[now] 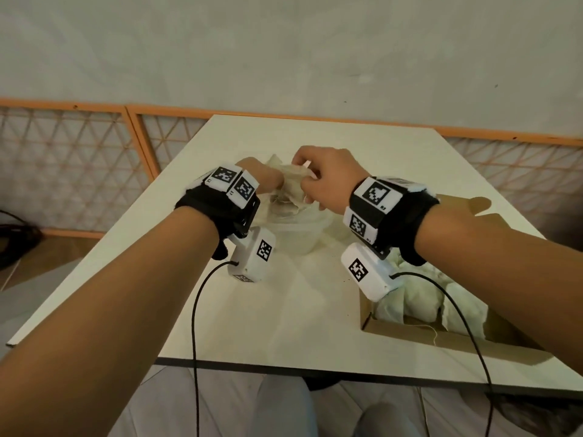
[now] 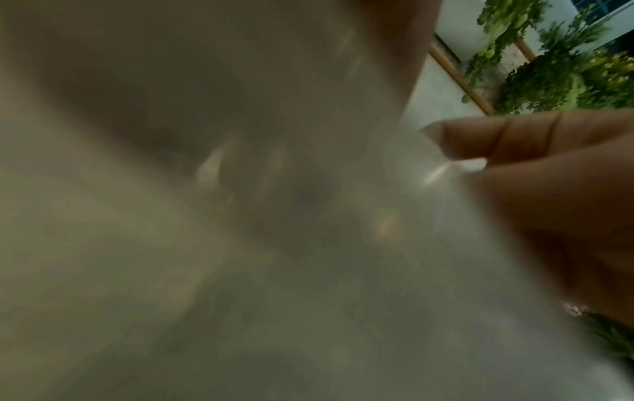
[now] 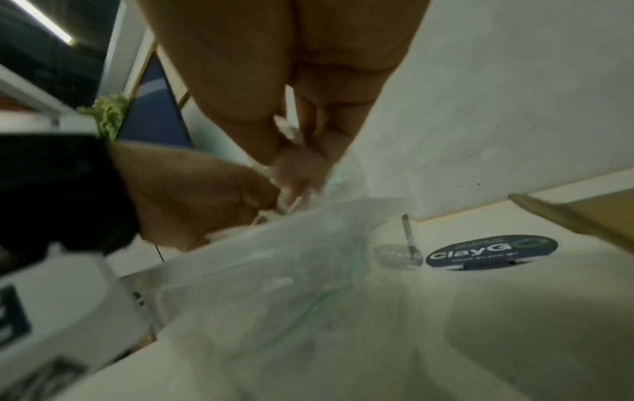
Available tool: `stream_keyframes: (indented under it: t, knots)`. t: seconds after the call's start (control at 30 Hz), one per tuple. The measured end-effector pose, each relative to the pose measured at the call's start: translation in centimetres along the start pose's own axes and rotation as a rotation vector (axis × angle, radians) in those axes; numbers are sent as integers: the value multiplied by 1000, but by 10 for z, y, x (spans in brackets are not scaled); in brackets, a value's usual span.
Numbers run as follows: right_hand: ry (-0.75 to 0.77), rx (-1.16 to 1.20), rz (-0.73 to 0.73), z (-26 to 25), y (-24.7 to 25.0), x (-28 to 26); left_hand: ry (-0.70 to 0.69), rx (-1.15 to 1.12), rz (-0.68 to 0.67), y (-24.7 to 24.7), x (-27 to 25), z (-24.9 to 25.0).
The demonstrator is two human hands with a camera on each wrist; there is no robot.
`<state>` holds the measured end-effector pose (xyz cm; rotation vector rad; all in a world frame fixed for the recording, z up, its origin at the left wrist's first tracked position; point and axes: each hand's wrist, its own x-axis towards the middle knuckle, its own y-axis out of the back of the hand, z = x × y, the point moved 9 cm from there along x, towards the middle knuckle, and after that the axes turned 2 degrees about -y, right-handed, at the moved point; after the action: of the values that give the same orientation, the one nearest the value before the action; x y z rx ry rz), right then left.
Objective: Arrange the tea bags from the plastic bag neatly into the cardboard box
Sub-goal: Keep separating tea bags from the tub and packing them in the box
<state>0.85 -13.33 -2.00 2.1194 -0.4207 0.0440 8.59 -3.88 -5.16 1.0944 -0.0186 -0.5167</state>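
A clear plastic bag (image 1: 293,222) stands in the middle of the white table (image 1: 284,310), with pale tea bags dimly showing inside. Both hands hold its upper edge. My left hand (image 1: 265,178) grips the left side of the opening, its fingertips hidden by plastic. My right hand (image 1: 318,178) pinches the right side of the rim and lifts it. In the right wrist view the right hand (image 3: 291,146) pinches thin plastic above the bag (image 3: 274,285), close to the left hand (image 3: 205,195). The open cardboard box (image 1: 410,332) at the right holds several tea bags (image 1: 419,298).
A round dark sticker (image 3: 490,252) lies on the table beyond the bag. A box flap (image 3: 583,214) rises at the right. Orange lattice panels (image 1: 79,171) stand behind the table. In the left wrist view blurred plastic (image 2: 343,244) fills most of the picture.
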Motion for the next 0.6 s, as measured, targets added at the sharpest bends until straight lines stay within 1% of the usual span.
stream_keyframes:
  t: [0.03, 0.1, 0.13, 0.2, 0.27, 0.37, 0.47, 0.53, 0.6]
  knots:
    - [-13, -27, -44, 0, -7, 0, -30, 23, -27, -1, 4, 1]
    - [-40, -114, -107, 2, -18, 3, -73, -16, -43, -2, 11, 3]
    - [-53, -165, -134, 3, -23, 4, -75, -93, -57, -4, 13, 2]
    - [-42, -294, -180, 1, -31, 8, -61, -334, -82, -7, 20, -2]
    - [-7, -374, -222, -2, -37, 13, -10, -481, -77, -5, 22, -10]
    - [16, -380, -216, -4, -35, 21, 21, -625, -58, -2, 24, -13]
    - [5, -386, -203, 1, -32, 25, 25, -732, -101, -6, 24, -10]
    - [-26, -374, -227, 5, -36, 25, 28, -767, -135, -11, 23, -9]
    - [-35, -388, -208, 9, -36, 26, 26, -768, -138, -12, 23, -8]
